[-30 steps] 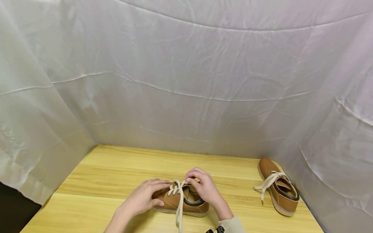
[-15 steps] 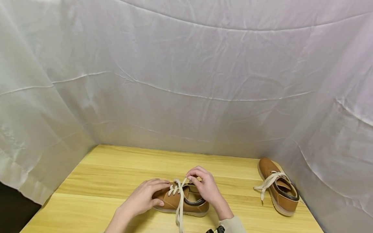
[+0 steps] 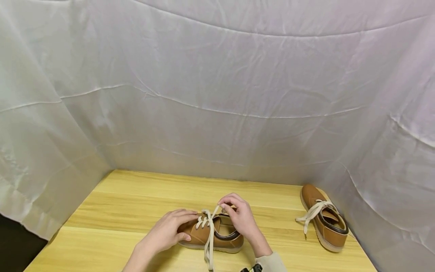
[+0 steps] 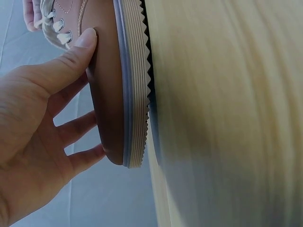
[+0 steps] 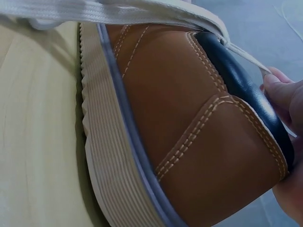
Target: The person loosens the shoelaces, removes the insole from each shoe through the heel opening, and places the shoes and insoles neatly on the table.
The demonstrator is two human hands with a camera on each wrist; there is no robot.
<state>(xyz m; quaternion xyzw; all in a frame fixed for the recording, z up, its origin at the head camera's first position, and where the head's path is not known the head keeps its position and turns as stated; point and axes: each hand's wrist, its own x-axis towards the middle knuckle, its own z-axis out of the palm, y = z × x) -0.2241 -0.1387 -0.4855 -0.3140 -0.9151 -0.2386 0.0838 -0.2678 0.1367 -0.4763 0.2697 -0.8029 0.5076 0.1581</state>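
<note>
A brown leather shoe (image 3: 196,238) with a pale ribbed sole sits on the table, toe to the left. My left hand (image 3: 165,231) holds its toe, thumb on the near side and fingers over the far side; the left wrist view shows the thumb (image 4: 75,59) pressed against the leather. Between thumb and fingertips, my right hand (image 3: 240,217) pinches one end of the cream shoelace (image 3: 215,212), drawn taut over the shoe's opening. The lace's other end hangs down the near side onto the table. In the right wrist view the dark padded collar (image 5: 241,80) lies beside the pinching fingers.
A matching brown shoe (image 3: 334,238) stands at the table's right edge, its lace tied in a bow. Grey cloth (image 3: 217,143) encloses the wooden table (image 3: 136,196) at the back and both sides.
My right hand has moved slightly up and to the right, drawing out the pinched end of the shoelace. The left hand and shoe have stayed in place.
</note>
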